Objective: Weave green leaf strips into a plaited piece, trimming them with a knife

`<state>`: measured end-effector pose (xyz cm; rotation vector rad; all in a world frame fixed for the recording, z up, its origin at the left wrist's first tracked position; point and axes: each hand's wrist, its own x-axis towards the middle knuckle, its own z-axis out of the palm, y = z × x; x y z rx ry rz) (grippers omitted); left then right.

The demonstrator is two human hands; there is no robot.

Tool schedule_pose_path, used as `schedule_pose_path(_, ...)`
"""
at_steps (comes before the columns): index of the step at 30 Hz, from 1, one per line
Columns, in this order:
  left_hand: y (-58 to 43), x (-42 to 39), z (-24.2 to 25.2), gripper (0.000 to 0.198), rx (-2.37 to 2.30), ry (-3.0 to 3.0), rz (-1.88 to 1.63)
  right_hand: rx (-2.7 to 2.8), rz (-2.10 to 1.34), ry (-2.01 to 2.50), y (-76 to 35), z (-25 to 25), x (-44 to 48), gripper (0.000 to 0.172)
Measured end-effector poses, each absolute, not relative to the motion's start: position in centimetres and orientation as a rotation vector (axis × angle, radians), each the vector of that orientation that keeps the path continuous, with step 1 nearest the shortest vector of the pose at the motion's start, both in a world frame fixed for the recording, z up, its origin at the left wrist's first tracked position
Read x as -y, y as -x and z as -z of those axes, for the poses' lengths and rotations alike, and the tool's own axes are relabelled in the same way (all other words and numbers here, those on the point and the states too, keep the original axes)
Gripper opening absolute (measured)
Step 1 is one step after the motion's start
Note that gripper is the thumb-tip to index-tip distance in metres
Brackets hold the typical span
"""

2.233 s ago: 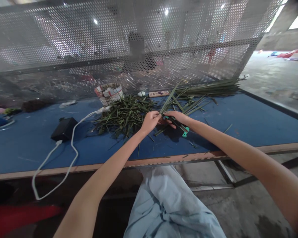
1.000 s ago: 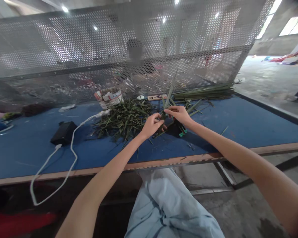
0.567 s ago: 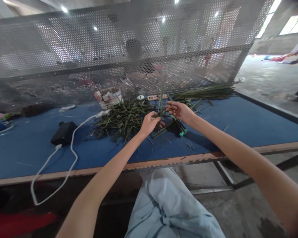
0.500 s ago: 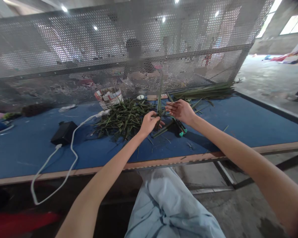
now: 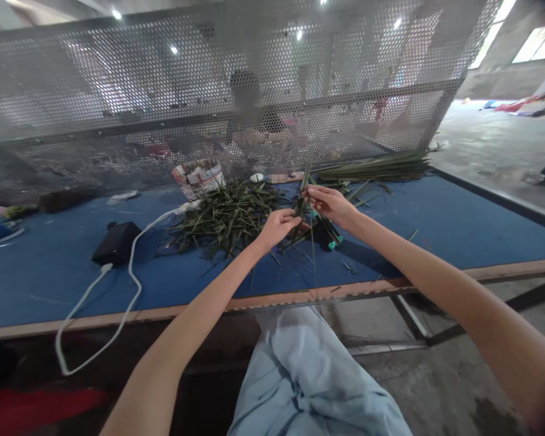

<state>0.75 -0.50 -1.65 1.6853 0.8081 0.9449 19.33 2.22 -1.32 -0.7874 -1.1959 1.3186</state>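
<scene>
Head view: above the blue table (image 5: 49, 272), the left hand (image 5: 277, 225) pinches the lower end of a leaf strip (image 5: 305, 181) and the right hand (image 5: 329, 203) grips it higher up, both sets of fingers closed on it. The strip's long axis stands nearly upright, tip toward the mesh screen (image 5: 118, 91). The work appears to be stripping the leaf, and the next pull calls for a firm lower pinch.

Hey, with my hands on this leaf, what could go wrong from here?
The leaf strip is pinched between the left hand and right hand; pulled unevenly, it might tear or slip. The teal-handled scissors sit right under the right hand, so a wrist could catch the blades. The white cable loops off the table edge and could snag.
</scene>
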Motion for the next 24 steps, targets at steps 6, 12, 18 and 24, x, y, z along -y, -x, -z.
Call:
schedule_pose_path(6, -0.8, 0.8, 1.4, 0.022, -0.737, -1.643, -0.814, 1.296, -1.015, 0.865, -19.2, 1.7, -1.9, 0.026)
schedule_pose_path(12, -0.9, 1.1, 1.1, 0.016, -0.809, -1.610, -0.838, 1.360, -0.798, 0.940, -19.1, 1.8, -1.8, 0.024)
schedule_pose_path(18, -0.9, 1.4, 0.8, 0.026, -0.821, -1.679, -0.826, 1.349, -0.771, 0.990, -19.2, 1.9, -1.9, 0.026)
schedule_pose_path(24, -1.0, 1.6, 0.9, 0.026, -0.866, -1.734, -0.843, 1.320, -0.774, 0.991, -19.0, 2.0, -1.6, 0.026)
